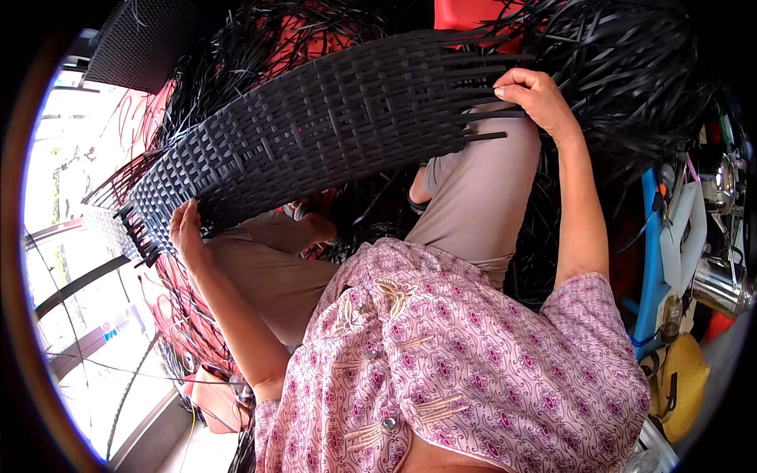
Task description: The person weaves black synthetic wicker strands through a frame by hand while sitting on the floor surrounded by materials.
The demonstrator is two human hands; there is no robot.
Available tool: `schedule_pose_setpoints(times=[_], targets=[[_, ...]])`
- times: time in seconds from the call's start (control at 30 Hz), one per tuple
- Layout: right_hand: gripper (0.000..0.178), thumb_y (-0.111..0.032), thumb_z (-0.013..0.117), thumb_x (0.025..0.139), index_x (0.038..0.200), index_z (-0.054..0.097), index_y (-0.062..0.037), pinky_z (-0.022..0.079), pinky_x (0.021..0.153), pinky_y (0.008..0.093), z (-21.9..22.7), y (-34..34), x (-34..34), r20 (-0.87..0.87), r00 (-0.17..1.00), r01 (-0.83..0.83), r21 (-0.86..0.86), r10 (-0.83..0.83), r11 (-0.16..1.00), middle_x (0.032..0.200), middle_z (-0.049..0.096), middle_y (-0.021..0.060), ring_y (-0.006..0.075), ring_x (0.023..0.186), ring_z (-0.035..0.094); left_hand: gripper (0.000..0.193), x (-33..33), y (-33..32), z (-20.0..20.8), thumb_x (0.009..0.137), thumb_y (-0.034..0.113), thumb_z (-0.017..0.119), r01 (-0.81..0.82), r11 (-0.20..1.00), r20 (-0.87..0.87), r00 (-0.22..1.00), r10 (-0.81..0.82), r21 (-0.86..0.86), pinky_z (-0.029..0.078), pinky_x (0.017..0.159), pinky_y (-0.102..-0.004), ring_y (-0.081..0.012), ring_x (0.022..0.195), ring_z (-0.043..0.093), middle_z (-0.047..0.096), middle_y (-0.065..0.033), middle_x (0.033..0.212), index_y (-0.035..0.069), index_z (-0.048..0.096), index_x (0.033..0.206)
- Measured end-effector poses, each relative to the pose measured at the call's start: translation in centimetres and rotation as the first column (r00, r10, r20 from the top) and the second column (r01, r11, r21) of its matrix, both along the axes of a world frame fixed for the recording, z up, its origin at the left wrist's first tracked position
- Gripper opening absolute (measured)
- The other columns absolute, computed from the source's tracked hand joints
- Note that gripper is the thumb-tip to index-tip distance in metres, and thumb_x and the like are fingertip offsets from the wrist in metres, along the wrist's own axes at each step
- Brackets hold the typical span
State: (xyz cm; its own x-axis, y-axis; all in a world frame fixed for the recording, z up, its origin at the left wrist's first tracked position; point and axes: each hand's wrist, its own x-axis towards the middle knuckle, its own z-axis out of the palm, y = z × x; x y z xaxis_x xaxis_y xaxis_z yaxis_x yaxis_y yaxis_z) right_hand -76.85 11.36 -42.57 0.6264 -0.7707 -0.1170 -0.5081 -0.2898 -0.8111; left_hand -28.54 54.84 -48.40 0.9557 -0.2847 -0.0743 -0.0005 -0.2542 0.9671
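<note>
Left hand [187, 232] holds the woven panel [315, 118] by its edge.

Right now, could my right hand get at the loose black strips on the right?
Likely yes: your right hand is beside the loose black strips, with nothing visible between them, though its fingers are at the end of the woven panel.

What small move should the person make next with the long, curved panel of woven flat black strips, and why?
Probably the bare right hand should straighten one of the loose, flat black strip ends: they jut unevenly from the panel's right edge, unwoven, and its fingertips are among them, while the bare left hand is at the panel's lower left edge.
</note>
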Motion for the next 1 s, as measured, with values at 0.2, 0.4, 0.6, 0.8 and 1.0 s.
schedule_pose_setpoints(times=[0.2, 0.4, 0.6, 0.8, 1.0], targets=[[0.021, -0.02, 0.07, 0.083, 0.09, 0.073, -0.0009, 0.046, 0.073, 0.0262, -0.4, -0.5, -0.8, -0.038, 0.999, 0.014, 0.026, -0.013, 1.0, 0.079, 0.067, 0.0004, 0.0094, 0.076, 0.058, 0.011, -0.5, -1.0, 0.4, 0.088, 0.015, 0.077, 0.015, 1.0, 0.007, 1.0, -0.015, 0.013, 0.039, 0.068, -0.0191, -0.0039, 0.072, 0.049, 0.061, 0.0055, 0.078, 0.007, 0.072, 0.093], [0.023, -0.022, 0.071, 0.082, 0.092, 0.074, -0.0011, 0.048, 0.075, 0.0277, -0.2, -0.9, -1.1, -0.077, 0.997, 0.013, 0.049, -0.009, 0.999, 0.081, 0.071, 0.0043, 0.0129, 0.078, 0.063, 0.01, -0.3, -1.2, 0.0, 0.088, 0.014, 0.077, 0.007, 1.0, -0.008, 1.0, -0.007, 0.014, 0.04, 0.071, -0.0194, -0.0044, 0.074, 0.05, 0.062, 0.0053, 0.079, 0.007, 0.073, 0.092], [0.02, -0.02, 0.07, 0.083, 0.09, 0.073, -0.0008, 0.047, 0.074, 0.0264, -0.3, -1.3, -1.0, -0.035, 0.999, 0.014, 0.098, -0.011, 0.995, 0.079, 0.068, 0.0013, 0.0104, 0.076, 0.06, 0.014, -0.8, -1.3, 0.4, 0.087, 0.019, 0.079, -0.014, 0.998, 0.001, 1.0, 0.014, 0.054, 0.04, 0.071, -0.0201, -0.0048, 0.074, 0.049, 0.062, 0.0059, 0.08, 0.007, 0.073, 0.092], [0.016, -0.016, 0.068, 0.085, 0.091, 0.07, -0.001, 0.044, 0.077, 0.0232, -0.2, -1.6, -1.3, -0.047, 0.999, 0.01, 0.146, -0.003, 0.989, 0.081, 0.064, -0.0033, 0.0062, 0.079, 0.056, 0.011, -1.8, -2.0, 1.1, 0.087, 0.016, 0.077, 0.004, 0.999, -0.014, 1.0, -0.003, 0.032, 0.039, 0.071, -0.02, -0.0046, 0.074, 0.049, 0.061, 0.0061, 0.079, 0.007, 0.072, 0.092], [0.015, -0.016, 0.068, 0.085, 0.09, 0.07, -0.0021, 0.043, 0.076, 0.0231, -0.5, -1.6, -1.1, -0.047, 0.999, 0.012, 0.152, -0.004, 0.988, 0.08, 0.063, -0.0045, 0.0054, 0.078, 0.054, 0.012, -1.8, -2.0, 1.3, 0.087, 0.014, 0.077, 0.003, 0.997, -0.003, 1.0, -0.003, 0.072, 0.038, 0.072, -0.0206, -0.0046, 0.075, 0.049, 0.061, 0.0051, 0.078, 0.004, 0.074, 0.094]])
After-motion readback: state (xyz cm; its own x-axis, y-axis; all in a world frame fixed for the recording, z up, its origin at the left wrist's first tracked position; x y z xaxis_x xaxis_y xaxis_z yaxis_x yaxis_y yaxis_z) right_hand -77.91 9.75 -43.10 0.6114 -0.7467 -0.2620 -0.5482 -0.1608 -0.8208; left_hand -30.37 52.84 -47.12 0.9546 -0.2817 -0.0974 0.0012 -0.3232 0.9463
